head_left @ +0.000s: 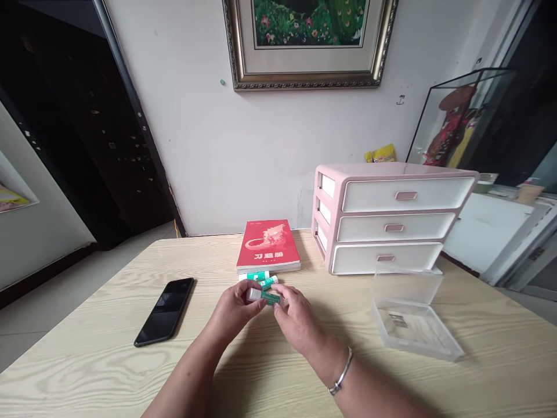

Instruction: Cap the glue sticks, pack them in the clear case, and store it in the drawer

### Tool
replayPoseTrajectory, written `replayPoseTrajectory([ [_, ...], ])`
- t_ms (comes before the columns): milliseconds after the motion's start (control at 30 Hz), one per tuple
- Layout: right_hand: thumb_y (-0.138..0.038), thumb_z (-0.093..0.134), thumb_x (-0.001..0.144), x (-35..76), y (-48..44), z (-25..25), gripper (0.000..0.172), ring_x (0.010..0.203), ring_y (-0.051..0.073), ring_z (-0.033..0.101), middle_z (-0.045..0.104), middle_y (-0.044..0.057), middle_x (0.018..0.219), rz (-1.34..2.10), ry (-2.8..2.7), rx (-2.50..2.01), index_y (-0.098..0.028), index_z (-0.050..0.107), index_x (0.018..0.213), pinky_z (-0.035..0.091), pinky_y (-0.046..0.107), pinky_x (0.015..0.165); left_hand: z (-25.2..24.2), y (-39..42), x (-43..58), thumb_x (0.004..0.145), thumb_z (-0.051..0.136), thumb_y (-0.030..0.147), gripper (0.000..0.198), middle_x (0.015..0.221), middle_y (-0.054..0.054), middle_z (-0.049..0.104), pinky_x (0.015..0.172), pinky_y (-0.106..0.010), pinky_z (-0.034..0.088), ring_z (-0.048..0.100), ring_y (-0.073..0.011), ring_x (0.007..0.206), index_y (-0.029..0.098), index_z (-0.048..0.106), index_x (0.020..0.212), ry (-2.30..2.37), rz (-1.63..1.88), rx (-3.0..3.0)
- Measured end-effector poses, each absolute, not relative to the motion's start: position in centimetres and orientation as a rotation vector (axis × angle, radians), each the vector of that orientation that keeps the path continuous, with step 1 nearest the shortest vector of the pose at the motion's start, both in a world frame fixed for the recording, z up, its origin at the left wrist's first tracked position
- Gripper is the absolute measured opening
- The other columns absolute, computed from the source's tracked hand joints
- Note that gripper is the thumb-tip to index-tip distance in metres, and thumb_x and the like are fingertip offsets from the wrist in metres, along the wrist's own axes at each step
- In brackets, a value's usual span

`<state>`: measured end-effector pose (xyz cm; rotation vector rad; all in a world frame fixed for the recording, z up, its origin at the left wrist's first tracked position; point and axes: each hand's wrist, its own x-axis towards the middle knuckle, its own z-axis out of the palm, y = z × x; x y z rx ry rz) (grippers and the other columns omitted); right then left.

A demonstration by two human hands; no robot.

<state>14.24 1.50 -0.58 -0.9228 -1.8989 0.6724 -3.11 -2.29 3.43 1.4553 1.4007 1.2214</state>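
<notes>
Lying (nearly) crosswise, the held tube (pixel 268 297) points its white end (pixel 253 294) left.

Light wood-grain table (pixel 91 366) spread below me. On my left, black phone (pixel 164 312) lying flat. Near far edge, red book (pixel 268 244); just in front, green-and-white tube (pixel 257 276), second tube (pixel 268 283) close by, partly hidden from me. Back right, pink-and-white drawer unit (pixel 369 227) standing; before it I see clear plastic box (pixel 423 349), lid raised.
</notes>
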Motion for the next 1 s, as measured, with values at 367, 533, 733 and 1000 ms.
replayPoseTrajectory([
  [367,-0.031,0.053,0.093,14.0,0.0,1.8,0.025,0.077,0.020,0.067,0.072,0.004,0.086,1.142,-1.819,-0.760,-0.023,0.068,0.111,0.053,0.030,0.072,3.4,-2.9,-1.2,0.091,0.055,0.053,0.042,0.107,-0.009,0.069,0.084,-0.032,0.051,0.064,-0.0230,0.098,0.017,0.066,0.109,1.380,1.291,1.670],
  [533,-0.039,0.045,0.097,15.2,0.9,2.0,0.032,0.065,0.016,0.061,0.065,0.001,0.076,1.124,-1.609,-0.910,-0.018,0.064,0.111,0.049,0.026,0.059,2.8,-2.9,-0.9,0.092,0.052,0.050,0.036,0.086,-0.005,0.069,0.068,-0.027,0.047,0.063,-0.0192,0.076,0.017,0.063,0.104,1.566,1.113,1.816],
  [733,-0.052,0.038,0.101,15.5,0.8,2.3,0.040,0.064,0.015,0.055,0.061,0.000,0.072,0.915,-1.710,-0.927,-0.019,0.061,0.097,0.042,0.024,0.060,2.8,-3.4,-0.1,0.094,0.052,0.041,0.032,0.107,-0.005,0.070,0.078,-0.029,0.047,0.065,-0.0219,0.092,0.023,0.061,0.119,1.606,0.948,2.078],
  [1000,-0.045,0.039,0.100,15.3,1.3,1.6,0.039,0.066,0.015,0.054,0.062,0.001,0.071,0.802,-1.825,-1.069,-0.020,0.064,0.085,0.037,0.024,0.059,3.5,-4.2,1.0,0.092,0.053,0.033,0.035,0.117,-0.010,0.068,0.080,-0.032,0.048,0.067,-0.0267,0.100,0.022,0.058,0.124,1.742,0.724,2.221],
])
